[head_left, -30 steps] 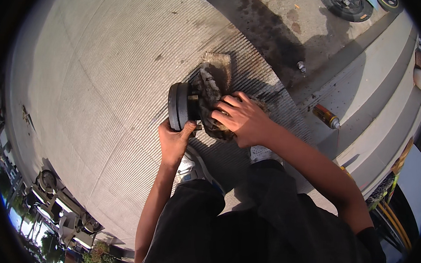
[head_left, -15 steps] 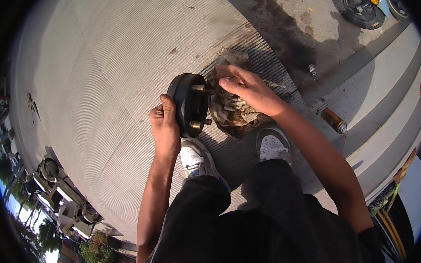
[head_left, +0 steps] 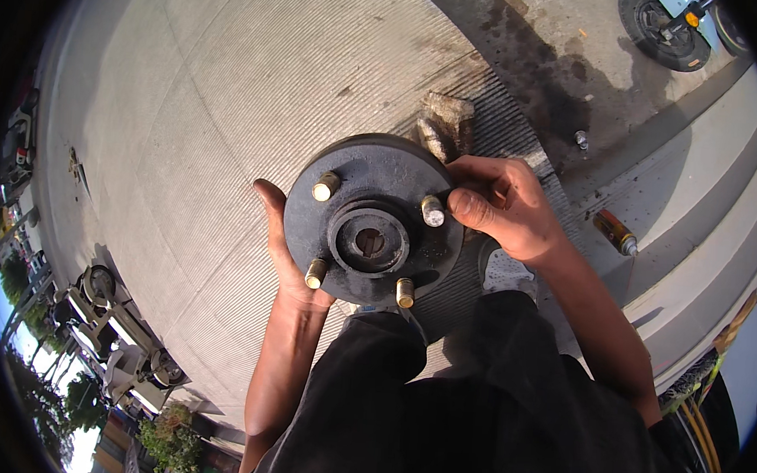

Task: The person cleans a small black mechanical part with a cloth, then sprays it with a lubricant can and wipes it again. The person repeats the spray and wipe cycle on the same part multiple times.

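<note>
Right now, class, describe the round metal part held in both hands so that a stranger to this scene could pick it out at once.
Start from the wide ribbed concrete pavement and come down to the picture's centre, above the person's dark trousers. There the left hand and right hand hold a dark round wheel hub face up. Unlike the spray can lying to its right, it has four brass-coloured studs around a central bore.

Wheel hub [head_left: 371,223], frame centre: dull black, with four brass-coloured studs [head_left: 325,186], one of them greyer at its tip. Pavement [head_left: 185,138], upper left: pale grey concrete, finely ribbed in parallel grooves, with dark stains at upper right. Trousers [head_left: 471,416], lower centre: black. Shoe [head_left: 506,275], right of centre: white with fine speckling. Can [head_left: 614,232], right: orange-brown with a silver end.
</note>
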Motion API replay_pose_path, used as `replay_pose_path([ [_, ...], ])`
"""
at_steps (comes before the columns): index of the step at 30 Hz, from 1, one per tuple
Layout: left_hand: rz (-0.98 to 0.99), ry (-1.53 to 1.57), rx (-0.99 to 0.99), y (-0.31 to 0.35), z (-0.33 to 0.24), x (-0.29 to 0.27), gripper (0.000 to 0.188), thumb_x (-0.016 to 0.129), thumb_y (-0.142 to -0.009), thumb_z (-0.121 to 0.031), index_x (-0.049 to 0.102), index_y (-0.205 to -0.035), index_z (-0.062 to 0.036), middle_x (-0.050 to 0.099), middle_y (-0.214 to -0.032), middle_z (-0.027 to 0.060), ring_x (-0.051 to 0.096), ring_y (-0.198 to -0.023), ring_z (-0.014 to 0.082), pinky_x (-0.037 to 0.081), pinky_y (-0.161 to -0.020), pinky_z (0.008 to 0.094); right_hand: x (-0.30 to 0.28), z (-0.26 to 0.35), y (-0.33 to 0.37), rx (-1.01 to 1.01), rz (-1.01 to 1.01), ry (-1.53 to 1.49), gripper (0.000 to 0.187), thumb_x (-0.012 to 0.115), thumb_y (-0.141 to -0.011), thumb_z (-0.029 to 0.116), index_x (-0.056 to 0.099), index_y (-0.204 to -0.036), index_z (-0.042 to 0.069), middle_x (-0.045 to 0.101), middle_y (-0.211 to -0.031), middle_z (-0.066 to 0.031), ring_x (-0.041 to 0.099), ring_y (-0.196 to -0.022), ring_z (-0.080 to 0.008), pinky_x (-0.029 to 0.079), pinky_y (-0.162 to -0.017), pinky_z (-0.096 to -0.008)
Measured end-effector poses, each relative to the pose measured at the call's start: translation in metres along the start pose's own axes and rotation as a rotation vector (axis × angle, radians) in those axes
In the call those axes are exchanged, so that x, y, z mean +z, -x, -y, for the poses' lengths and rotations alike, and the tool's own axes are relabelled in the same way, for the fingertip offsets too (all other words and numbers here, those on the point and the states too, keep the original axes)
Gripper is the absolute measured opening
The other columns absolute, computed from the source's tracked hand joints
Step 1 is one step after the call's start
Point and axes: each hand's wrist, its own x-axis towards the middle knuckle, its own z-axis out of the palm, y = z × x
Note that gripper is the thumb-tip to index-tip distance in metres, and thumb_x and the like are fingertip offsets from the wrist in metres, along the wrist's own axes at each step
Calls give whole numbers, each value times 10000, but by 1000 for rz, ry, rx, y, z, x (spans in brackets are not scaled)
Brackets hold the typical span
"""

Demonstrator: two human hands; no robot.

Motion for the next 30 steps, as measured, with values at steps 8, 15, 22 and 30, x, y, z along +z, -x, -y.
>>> replay_pose_path([
  [8, -101, -106, 21, 3, 2, 1, 921, 438, -994, -803, 607, -1323, 40, 710, -1195, 208, 745, -1024, 301, 666, -861, 452, 5, 2, 8, 47, -55, 71, 503, 821, -948, 434, 724, -1012, -55, 678, -802, -26, 619, -756, -70, 476, -658, -246],
  [15, -27, -100, 25, 1, 0, 5, 872, 444, -1020, -766, 618, -1311, 37, 723, -1178, 202, 756, -1013, 290, 673, -848, 435, 10, 3, 15, -105, -96, 105, 504, 794, -979, 415, 730, -1102, -70, 702, -859, -45, 601, -766, -78, 490, -684, -258],
  [22, -129, -173, 72, -7, 0, 11, 789, 476, -1042, -708, 612, -1339, 11, 734, -1201, 186, 765, -1034, 289, 681, -828, 449, -16, -58, -10, -177, -364, 791, 322, 705, -1021, 241, 723, -1217, -13, 743, -953, -92, 717, -843, -254, 563, -765, -384],
  [30, -357, -1042, 176, -31, -27, -44, 704, 433, -1116, -580, 634, -1355, 50, 752, -1200, 190, 770, -1033, 251, 664, -896, 383, -43, -98, -29, -101, -547, 1239, 429, 769, -944, 303, 689, -1268, 33, 664, -1174, -159, 646, -1129, -344, 524, -989, -479],
])
